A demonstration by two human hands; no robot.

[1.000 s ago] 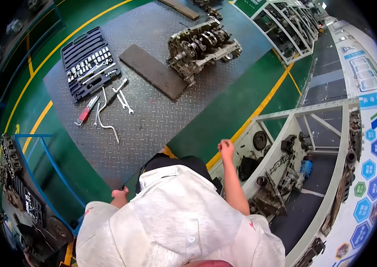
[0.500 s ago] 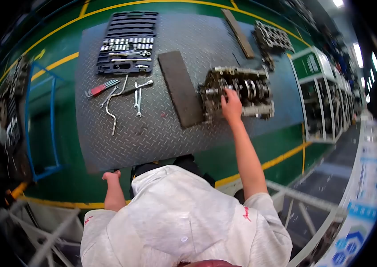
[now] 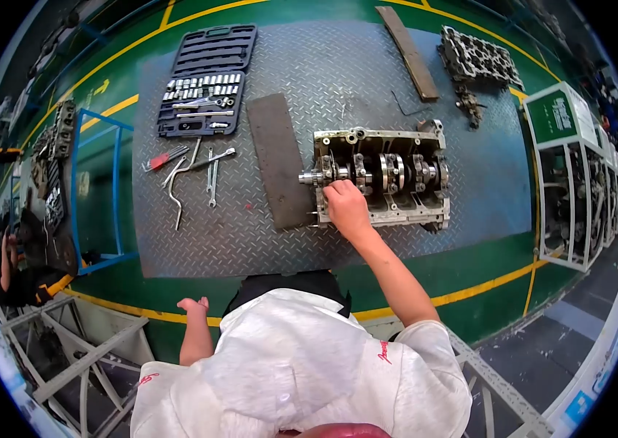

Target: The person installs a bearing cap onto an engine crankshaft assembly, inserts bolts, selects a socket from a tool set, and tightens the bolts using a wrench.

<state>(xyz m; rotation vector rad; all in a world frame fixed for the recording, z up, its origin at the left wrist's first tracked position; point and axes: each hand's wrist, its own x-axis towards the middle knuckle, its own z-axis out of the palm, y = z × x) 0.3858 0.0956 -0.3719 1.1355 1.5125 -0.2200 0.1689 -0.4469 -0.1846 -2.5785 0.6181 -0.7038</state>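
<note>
Since the earlier frame, the right hand (image 3: 345, 208) has moved from over the crankshaft (image 3: 389, 174) toward the block's near end at 8 o'clock. Its fingers are curled and bunched at the inner edge of the engine block (image 3: 382, 217); whether they grip a part cannot be told. Now the left hand (image 3: 194, 305) hangs beyond the near edge of the metal plate (image 3: 250, 252), at 8 o'clock from the block, its fingers loosely open.

Taking 12 as the far side, the block lies on the plate with its crankshaft exposed, the shaft's narrow end pointing to 9 o'clock at the wide board (image 3: 276, 157). Past that board, also at 9 o'clock, lie a bent handle (image 3: 173, 191), two wrenches (image 3: 213, 175) and a red-handled tool set (image 3: 167, 158). Above these, at 10 o'clock from the block, the socket case (image 3: 203, 80) stands open.

At 12 o'clock is a narrow plank (image 3: 409, 57); at 1 o'clock, a cylinder head (image 3: 479, 58), with a small metal part (image 3: 469, 107) just nearer. A white-framed rack (image 3: 575, 182) stands at 3 o'clock, off the plate. Another person (image 3: 13, 281) is at 8 o'clock, well apart.
</note>
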